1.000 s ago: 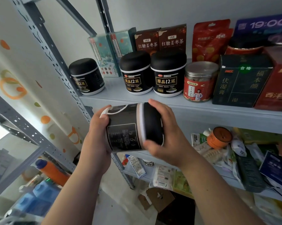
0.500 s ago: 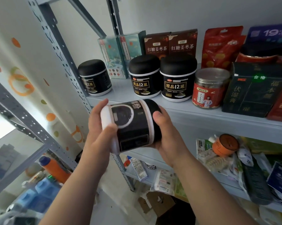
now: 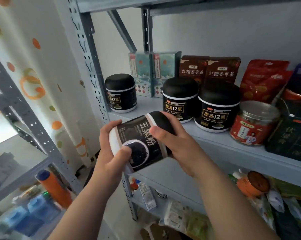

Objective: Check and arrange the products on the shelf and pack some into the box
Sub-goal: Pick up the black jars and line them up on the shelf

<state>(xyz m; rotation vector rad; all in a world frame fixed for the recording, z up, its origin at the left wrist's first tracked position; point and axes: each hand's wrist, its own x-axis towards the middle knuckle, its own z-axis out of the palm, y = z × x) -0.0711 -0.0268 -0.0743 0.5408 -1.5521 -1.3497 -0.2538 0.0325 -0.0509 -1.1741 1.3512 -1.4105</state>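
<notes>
A grey metal shelving unit (image 3: 215,141) against a pale wall is seen, with a patterned curtain (image 3: 33,66) at the left and a lower shelf crowded with packets below. In front of the near edge of the upper shelf, a black jar (image 3: 139,141) is held on its side between both hands, clear of the shelf board. It has been rolled about its long axis since a second ago: the fine-print panel then shown has been turned away, and the front label with large white characters and a round picture is now presented upward. The left hand (image 3: 111,149) is wrapped around the white base end, thumb pressed on the label; the right hand (image 3: 174,141) is closed over the black lid end, thumb laid across the top.

The turning suggests that the checking step is nearly done for this jar, and a choice between shelf and box is probably next; no box can be made out with certainty.

On the shelf beyond, three matching black jars (image 3: 217,108) stand upright, with a gap between the far-left one and the other two. Tea boxes (image 3: 208,70) are ranged behind them, and a red-labelled clear jar (image 3: 252,123) stands to the right.
</notes>
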